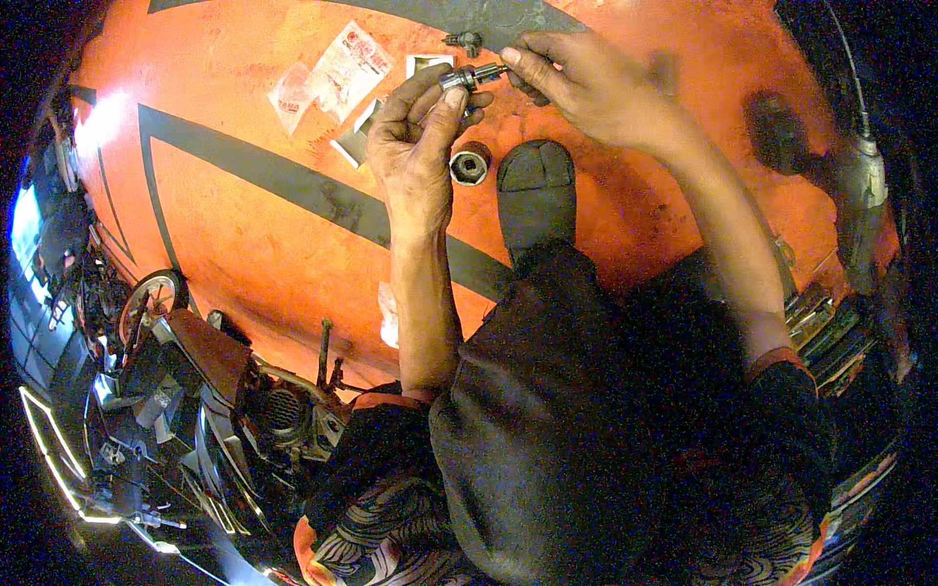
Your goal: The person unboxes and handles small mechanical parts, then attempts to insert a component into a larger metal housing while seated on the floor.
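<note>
My left hand [420, 137] is closed round a small silver cylindrical metal part [456, 81], stepped along its length, gripped between thumb and fingers. From the other side, my right hand [576, 83] pinches the thin end of the same part with thumb and forefinger; the exact kind of part is too small to make out. Just beyond the hands, a small dark fitting [467, 42] lies on the orange floor. Nearer to me, below my left fingers, stands a round metal socket-like cylinder [470, 164] with a hollow end.
Clear plastic packets with red print [350, 70] lie left of the hands, beside a pale opened wrapper [360, 135]. My dark shoe [536, 190] is close to the cylinder. A motorcycle [210, 352] stands at the lower left. Tools or parts [831, 322] are piled at the right.
</note>
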Motion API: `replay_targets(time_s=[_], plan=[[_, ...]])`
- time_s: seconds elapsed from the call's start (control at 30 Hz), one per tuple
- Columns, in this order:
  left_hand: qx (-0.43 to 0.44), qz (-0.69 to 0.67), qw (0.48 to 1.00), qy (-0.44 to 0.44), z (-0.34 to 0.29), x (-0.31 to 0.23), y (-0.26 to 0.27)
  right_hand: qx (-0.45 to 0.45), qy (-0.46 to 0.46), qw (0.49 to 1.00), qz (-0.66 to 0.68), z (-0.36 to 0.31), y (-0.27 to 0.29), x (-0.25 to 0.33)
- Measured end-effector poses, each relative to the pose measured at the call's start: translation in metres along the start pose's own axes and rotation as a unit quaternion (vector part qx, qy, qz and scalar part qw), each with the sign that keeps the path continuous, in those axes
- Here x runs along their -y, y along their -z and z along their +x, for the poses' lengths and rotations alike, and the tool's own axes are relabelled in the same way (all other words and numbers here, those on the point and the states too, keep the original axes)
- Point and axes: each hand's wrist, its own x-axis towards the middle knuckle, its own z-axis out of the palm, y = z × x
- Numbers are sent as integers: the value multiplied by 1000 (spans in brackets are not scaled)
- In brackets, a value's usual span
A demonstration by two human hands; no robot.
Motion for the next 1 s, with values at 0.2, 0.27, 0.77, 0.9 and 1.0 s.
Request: replay_targets(time_s=[0.2,0.27,0.77,0.9,1.0], plan=[[-9,2,1000,8,1,1,-1,2,-20,1000,2,2,-2,-6],[-12,-16,1000,12,1,2,1,-40,-79,995,57,1,-3,-4],[66,-380,913,134,7,25,16,-6,72,918,-390,-25,-64,-102],[73,-384,908,152,13,28,13,3,-9,985,-170,-18,-48,-88],[66,-363,919,141,14,28,11,-57,-44,996,-43,-6,-12,-28]])
